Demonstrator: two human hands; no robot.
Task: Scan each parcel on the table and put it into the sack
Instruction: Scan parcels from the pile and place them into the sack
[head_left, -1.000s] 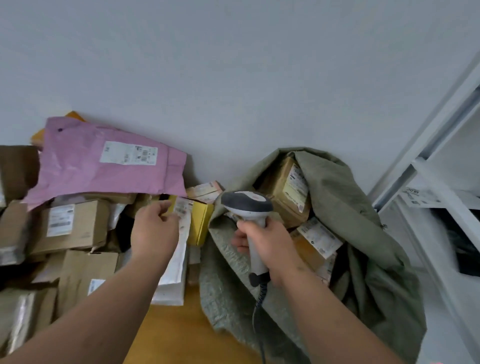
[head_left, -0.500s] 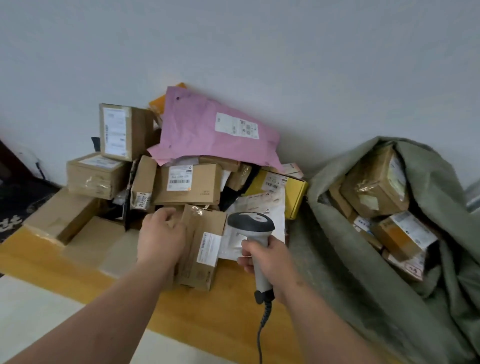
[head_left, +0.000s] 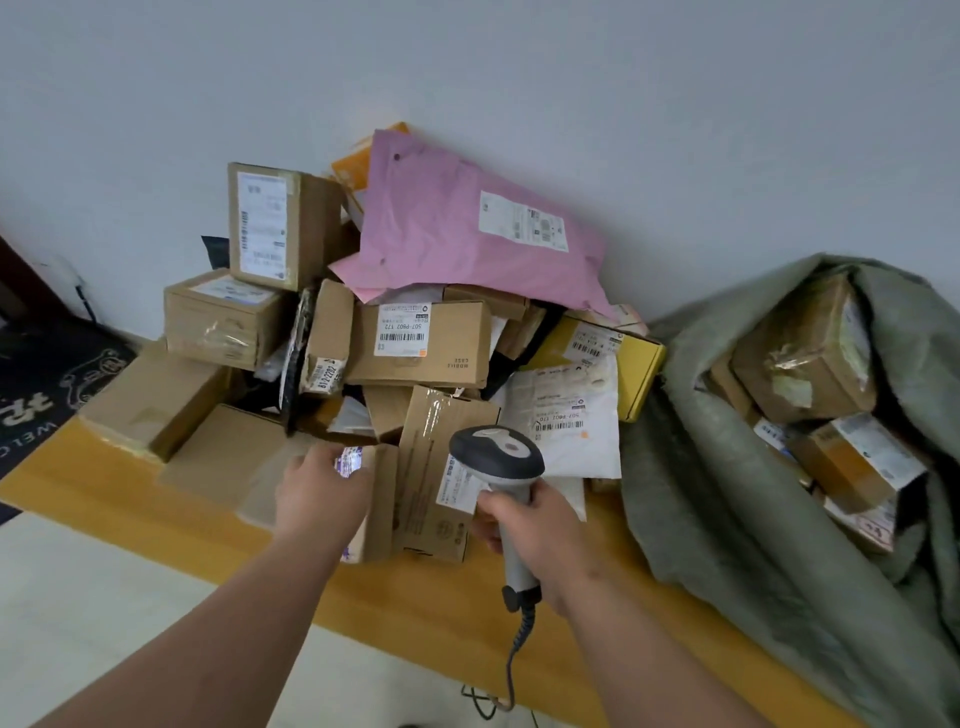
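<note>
Left hand (head_left: 322, 493) grips small brown cardboard parcel (head_left: 375, 501) at table (head_left: 156, 519) front edge, label up for scanning. Right hand (head_left: 530, 525) clasps grey handheld barcode scanner (head_left: 496, 452), aimed at it.

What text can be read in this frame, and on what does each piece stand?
"507-P802 172": label of the wide brown box, printed upside down.
"MOBILE CASE": same box, upside down.
"507-P802 170": white mailer, upside down.
"81-2-2202": narrow box, sideways.
"WEL...": dark doormat, cut off.
Labels on the pink mailer, yellow box and sack parcels: too blurred.
</note>
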